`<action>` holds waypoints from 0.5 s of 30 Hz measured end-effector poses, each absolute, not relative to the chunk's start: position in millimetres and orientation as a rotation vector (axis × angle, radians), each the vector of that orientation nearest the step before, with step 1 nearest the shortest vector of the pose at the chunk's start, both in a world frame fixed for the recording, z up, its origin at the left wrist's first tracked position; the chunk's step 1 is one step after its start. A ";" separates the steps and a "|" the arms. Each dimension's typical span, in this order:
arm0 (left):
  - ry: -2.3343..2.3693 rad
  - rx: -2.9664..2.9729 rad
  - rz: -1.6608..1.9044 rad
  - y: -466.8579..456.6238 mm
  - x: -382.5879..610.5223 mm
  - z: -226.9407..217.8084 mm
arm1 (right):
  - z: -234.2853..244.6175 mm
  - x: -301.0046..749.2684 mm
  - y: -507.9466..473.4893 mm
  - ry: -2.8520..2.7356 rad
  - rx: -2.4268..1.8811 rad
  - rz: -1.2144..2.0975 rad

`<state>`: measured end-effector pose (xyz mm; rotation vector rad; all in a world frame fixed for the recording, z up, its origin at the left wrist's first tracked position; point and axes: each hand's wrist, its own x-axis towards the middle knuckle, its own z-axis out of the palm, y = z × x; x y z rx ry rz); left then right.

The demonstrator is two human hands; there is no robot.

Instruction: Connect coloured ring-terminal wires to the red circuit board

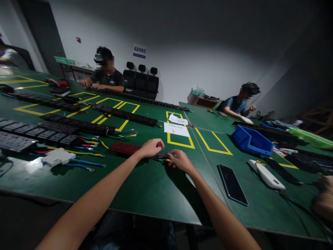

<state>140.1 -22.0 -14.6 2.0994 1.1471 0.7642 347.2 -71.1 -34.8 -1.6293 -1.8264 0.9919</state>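
Observation:
A dark red strip (124, 148) lies on the green table in front of me. Short coloured wires (161, 157) with metal lugs come out from its right end. My left hand (152, 148) is over that end, fingers curled together; what they hold, if anything, is hidden. Thumb and fingers of my right hand (180, 161) are closed on the lug ends of the wires. The two hands are a short way apart, with the wires running between them.
Black power strips (78, 122) and a white connector block (58, 157) lie to the left. On the right are a phone (232, 184), a white handheld device (266, 174) and a blue bin (252, 141). Papers (177, 129) lie ahead. Two co-workers sit across the table; another person's arm (324, 198) shows at right.

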 end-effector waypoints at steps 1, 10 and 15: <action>1.151 2.102 0.764 -22.6 140.0 -13.8 | -34.2 347.8 -71.4 -1.832 -1.631 0.979; 1.173 2.135 0.766 -25.0 139.1 -12.1 | -20.5 369.0 -69.9 -1.931 -1.698 0.627; 1.177 2.148 0.759 -27.3 139.7 -11.1 | -17.6 366.7 -70.0 -1.961 -1.645 0.451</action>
